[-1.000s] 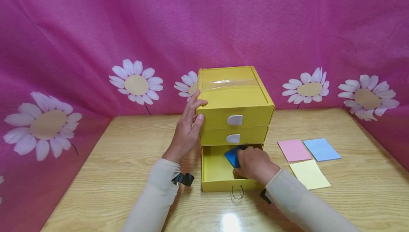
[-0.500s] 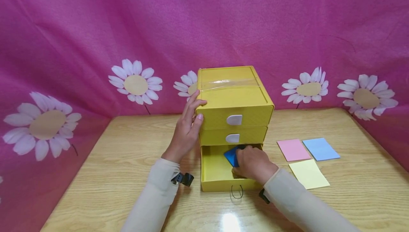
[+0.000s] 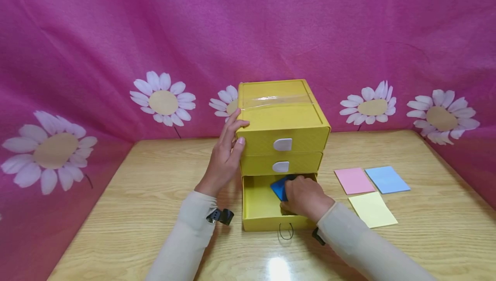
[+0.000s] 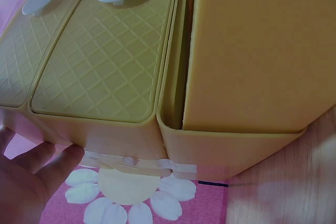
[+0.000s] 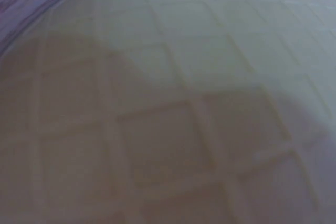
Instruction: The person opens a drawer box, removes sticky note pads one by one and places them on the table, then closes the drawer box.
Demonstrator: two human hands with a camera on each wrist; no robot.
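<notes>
A yellow three-drawer box stands on the table, its bottom drawer pulled out. At the box's left front corner rests my left hand, fingers fairly straight; the left wrist view shows its fingertips touching the side wall. My right hand reaches down into the bottom drawer with curled fingers, gripping a flat, dark blue piece whose corner sticks out on the left. Its fingertips are hidden. The right wrist view is filled by the patterned drawer front, very near and blurred.
Pink, blue and pale yellow sticky-note pads lie right of the box. White tabs mark the upper drawers, and a thin dark loop hangs from the bottom one. A pink flowered cloth hangs behind.
Both hands keep their places on the box and in the drawer. Only the head view has shifted very slightly.
</notes>
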